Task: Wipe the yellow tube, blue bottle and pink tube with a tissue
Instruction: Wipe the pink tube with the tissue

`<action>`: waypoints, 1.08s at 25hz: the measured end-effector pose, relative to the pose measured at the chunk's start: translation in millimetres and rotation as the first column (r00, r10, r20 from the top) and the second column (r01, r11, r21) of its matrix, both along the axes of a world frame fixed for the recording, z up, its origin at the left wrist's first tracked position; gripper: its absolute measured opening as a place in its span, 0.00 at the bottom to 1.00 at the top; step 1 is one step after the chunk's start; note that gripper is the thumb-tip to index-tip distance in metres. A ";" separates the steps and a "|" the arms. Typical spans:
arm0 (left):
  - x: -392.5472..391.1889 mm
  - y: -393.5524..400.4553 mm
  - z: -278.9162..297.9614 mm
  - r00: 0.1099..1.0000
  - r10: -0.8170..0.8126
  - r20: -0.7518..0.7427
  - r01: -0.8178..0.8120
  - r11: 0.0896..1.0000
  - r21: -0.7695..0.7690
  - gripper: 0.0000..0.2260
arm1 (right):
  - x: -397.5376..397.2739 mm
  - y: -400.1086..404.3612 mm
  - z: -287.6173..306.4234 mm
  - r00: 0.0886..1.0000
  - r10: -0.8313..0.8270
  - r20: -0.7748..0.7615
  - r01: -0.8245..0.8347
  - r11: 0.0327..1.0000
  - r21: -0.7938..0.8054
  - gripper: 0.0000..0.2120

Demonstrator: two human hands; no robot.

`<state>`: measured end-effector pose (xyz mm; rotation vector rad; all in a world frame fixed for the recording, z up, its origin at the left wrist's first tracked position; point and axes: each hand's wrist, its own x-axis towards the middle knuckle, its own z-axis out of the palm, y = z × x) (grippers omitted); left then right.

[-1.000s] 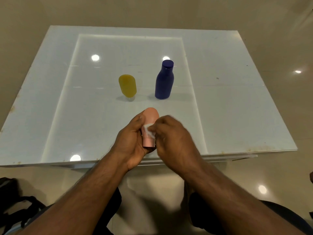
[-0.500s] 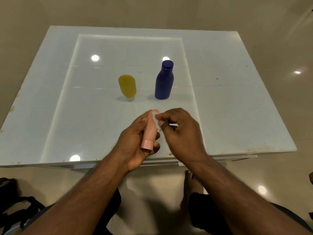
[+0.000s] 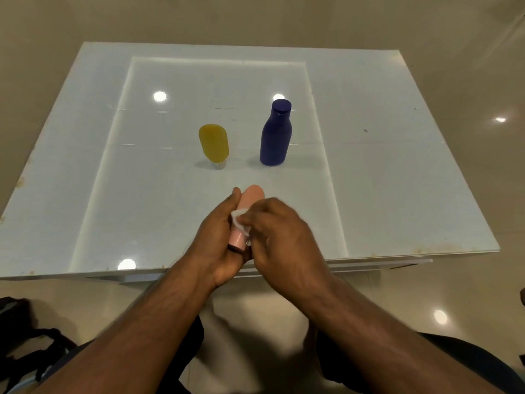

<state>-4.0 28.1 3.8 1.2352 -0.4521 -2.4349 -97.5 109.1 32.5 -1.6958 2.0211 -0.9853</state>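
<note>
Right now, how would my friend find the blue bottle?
Look at the white table, near its middle. The blue bottle stands upright there, right of the yellow tube. It is the only dark blue thing, with a round cap on top.

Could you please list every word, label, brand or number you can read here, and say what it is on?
None can be read.
yellow tube: no print shows.
blue bottle: plain on the side in view.
pink tube: no print shows; the left hand and the right hand with the tissue cover much of it.
</note>
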 end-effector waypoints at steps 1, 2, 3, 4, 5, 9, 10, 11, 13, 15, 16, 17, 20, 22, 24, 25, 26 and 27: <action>1.4 -1.6 0.1 1.000 0.008 -0.006 -0.007 1.000 0.022 0.24 | 4.1 2.0 -0.3 0.996 0.066 -0.054 -0.065 0.998 0.009 0.10; 1.5 -2.0 0.1 1.000 0.002 -0.003 -0.002 1.000 0.025 0.24 | 1.6 0.9 -0.8 0.992 0.094 -0.082 -0.094 0.996 0.007 0.11; 0.3 -0.7 0.3 1.000 -0.008 0.012 0.008 1.000 0.013 0.22 | -6.2 -2.3 -1.8 0.994 0.074 -0.080 -0.074 0.997 0.000 0.11; -1.4 0.9 0.4 1.000 -0.015 0.021 0.015 1.000 -0.001 0.21 | -15.8 -6.4 -2.8 0.998 0.008 -0.064 -0.008 1.000 0.000 0.10; -4.0 2.7 0.6 1.000 -0.021 0.022 0.021 1.000 -0.006 0.20 | -26.2 -10.6 -3.8 0.995 -0.084 -0.047 0.084 0.996 0.001 0.10; -4.2 4.9 -1.7 1.000 -0.012 0.020 0.012 1.000 -0.004 0.19 | -24.0 -11.1 -2.2 0.986 -0.163 -0.023 0.163 0.987 0.012 0.10; -2.6 4.1 -2.7 1.000 -0.009 0.013 0.009 1.000 0.007 0.20 | -12.2 -7.6 -1.3 0.995 -0.086 -0.054 0.086 0.996 0.006 0.10; -1.2 3.1 -3.8 1.000 -0.003 0.004 0.003 1.000 0.030 0.21 | -2.9 -3.2 -0.8 0.995 -0.003 -0.096 0.004 1.000 0.004 0.11; -0.4 1.4 -3.9 1.000 -0.010 -0.008 0.010 0.999 0.043 0.22 | -4.0 -2.0 -1.8 0.988 0.076 -0.134 -0.075 0.997 0.011 0.12; -3.1 2.2 -2.9 1.000 -0.017 0.004 0.017 1.000 0.019 0.22 | -23.2 -9.9 -5.7 0.994 -0.039 -0.106 0.039 0.999 -0.003 0.11; -4.7 2.9 -2.1 1.000 -0.015 0.011 0.015 1.000 0.015 0.22 | -32.7 -13.4 -7.0 0.988 -0.134 -0.083 0.134 0.991 -0.006 0.10; -6.1 3.6 -1.0 1.000 -0.012 0.018 0.012 1.000 0.011 0.23 | -38.1 -14.7 -7.8 0.978 -0.203 -0.053 0.203 0.979 0.004 0.09; -3.1 0.5 -3.4 1.000 0.008 0.014 -0.008 1.000 0.012 0.25 | -17.8 -8.3 -7.2 0.989 -0.146 -0.003 0.146 0.989 0.009 0.09; 1.1 -3.8 -6.5 0.999 0.048 0.009 -0.048 0.997 0.058 0.28 | 4.6 1.1 -3.6 1.000 -0.013 -0.006 0.013 1.000 0.022 0.09; 2.4 -6.1 -7.5 0.998 0.069 0.005 -0.070 0.995 0.075 0.28 | 3.9 1.2 -4.1 0.998 0.043 -0.043 -0.042 0.999 0.020 0.10; 1.8 -6.1 -7.8 0.997 0.072 0.009 -0.072 0.996 0.060 0.26 | -4.5 -3.1 -6.2 0.998 0.018 -0.055 -0.018 1.000 0.003 0.10; 0.8 -5.6 -8.0 0.997 0.077 0.019 -0.077 0.996 0.041 0.25 | -14.4 -7.8 -8.4 0.997 -0.044 -0.062 0.043 0.999 -0.012 0.10; -0.5 -4.7 -7.5 0.996 0.082 0.034 -0.083 0.996 0.028 0.23 | -23.9 -11.8 -10.1 0.991 -0.119 -0.059 0.118 0.993 -0.018 0.10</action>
